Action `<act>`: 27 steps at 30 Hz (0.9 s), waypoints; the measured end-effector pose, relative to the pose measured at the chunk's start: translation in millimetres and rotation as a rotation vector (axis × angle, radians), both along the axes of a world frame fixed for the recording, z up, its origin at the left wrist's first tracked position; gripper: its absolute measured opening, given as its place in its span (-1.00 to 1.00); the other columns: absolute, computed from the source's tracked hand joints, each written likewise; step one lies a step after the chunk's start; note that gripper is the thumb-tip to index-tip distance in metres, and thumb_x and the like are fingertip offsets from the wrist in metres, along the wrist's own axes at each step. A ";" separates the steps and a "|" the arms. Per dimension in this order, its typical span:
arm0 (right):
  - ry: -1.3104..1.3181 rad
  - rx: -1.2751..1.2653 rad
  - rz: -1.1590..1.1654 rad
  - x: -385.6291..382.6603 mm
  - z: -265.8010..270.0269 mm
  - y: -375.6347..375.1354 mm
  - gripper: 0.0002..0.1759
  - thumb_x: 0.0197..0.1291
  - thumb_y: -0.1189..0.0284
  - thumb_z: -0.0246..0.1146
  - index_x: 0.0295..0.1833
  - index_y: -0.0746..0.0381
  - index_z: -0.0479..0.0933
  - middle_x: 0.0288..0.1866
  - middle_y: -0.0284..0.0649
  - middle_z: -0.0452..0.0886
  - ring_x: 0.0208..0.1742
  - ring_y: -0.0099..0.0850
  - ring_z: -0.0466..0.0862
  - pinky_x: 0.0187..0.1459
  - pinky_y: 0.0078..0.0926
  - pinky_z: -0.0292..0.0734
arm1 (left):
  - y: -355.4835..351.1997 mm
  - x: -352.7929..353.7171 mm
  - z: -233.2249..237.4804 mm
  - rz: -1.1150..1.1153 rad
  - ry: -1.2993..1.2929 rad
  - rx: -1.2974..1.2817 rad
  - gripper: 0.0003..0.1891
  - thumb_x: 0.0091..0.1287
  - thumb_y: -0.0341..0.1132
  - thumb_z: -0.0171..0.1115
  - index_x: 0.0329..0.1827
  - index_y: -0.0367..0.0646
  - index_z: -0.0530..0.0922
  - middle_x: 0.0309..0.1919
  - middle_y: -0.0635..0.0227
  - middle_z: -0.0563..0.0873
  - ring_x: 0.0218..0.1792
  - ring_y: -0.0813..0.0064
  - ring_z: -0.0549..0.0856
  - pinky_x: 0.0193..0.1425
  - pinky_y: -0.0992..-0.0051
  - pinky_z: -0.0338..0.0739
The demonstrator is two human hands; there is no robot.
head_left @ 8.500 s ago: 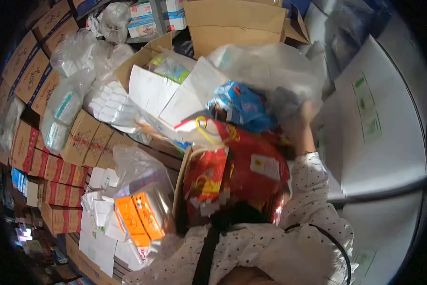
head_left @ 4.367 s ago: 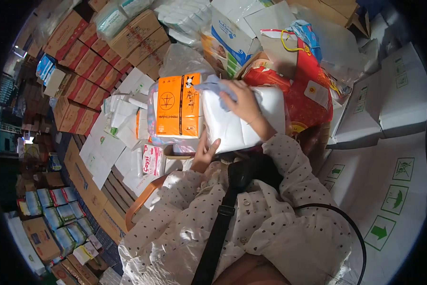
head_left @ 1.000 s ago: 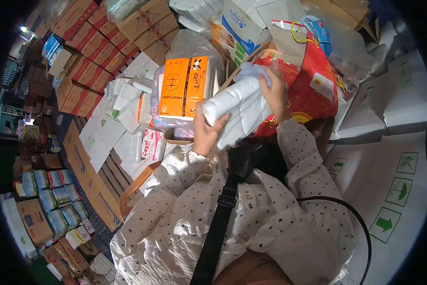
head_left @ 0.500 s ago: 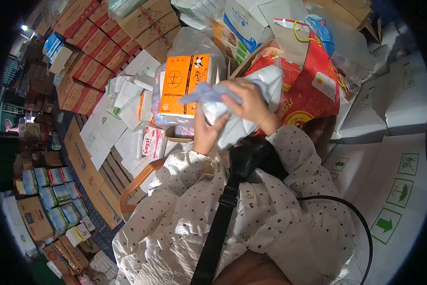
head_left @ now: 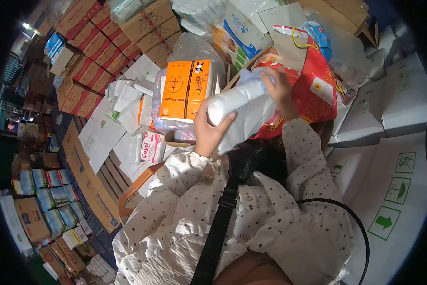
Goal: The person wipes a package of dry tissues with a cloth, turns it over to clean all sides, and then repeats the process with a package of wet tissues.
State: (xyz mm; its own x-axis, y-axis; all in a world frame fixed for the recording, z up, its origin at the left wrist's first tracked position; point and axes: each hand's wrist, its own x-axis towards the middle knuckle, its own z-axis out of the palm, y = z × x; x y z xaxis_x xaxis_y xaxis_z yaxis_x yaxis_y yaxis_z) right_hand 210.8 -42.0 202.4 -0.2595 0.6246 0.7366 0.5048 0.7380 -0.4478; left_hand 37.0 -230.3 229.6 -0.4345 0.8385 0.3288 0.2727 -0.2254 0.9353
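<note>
My left hand (head_left: 211, 132) is closed around the near end of a white roll (head_left: 237, 100), thumb and fingers curved about it. A thin white sheet hangs below the roll over my lap. At the roll's far end, my right hand (head_left: 278, 89) grips a bluish, crumpled part of the wrap. Just behind my left hand stands an orange packet (head_left: 185, 90) marked MINH THANH, on a clear plastic-wrapped pack. A red gift bag (head_left: 313, 80) with a yellow cord lies behind my right forearm.
A pink and white Caysi packet (head_left: 152, 146) lies left of my sleeve on white cardboard. Red-and-brown cartons (head_left: 92, 45) are stacked at the upper left. Large white boxes (head_left: 389, 180) with green symbols line the right. A wooden chair arm (head_left: 132, 190) curves beside my left elbow.
My right hand has moved away from the left, to the right and up, with the bluish part. The white roll now shows stretched between both hands instead of bunched up.
</note>
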 end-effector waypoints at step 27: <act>0.304 -0.098 0.430 -34.7 103.1 -79.9 -0.78 0.19 0.43 0.27 -0.08 0.28 0.63 -0.19 -0.16 0.70 -0.16 -0.31 0.71 -0.05 -0.37 0.60 | 27.0 -11.7 20.1 -0.461 0.445 -0.249 0.05 -0.06 0.06 0.59 0.44 -0.24 0.22 0.14 -0.06 0.60 0.15 0.04 0.63 0.21 0.29 0.49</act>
State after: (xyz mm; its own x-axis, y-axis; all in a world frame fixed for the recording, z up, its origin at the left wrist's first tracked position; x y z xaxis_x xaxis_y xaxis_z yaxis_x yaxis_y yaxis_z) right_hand 176.1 -121.9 305.5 -0.2910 0.5785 0.7620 0.0033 0.7970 -0.6039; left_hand 25.3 -203.3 249.7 0.1169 0.9790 0.1668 0.5706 -0.2037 0.7956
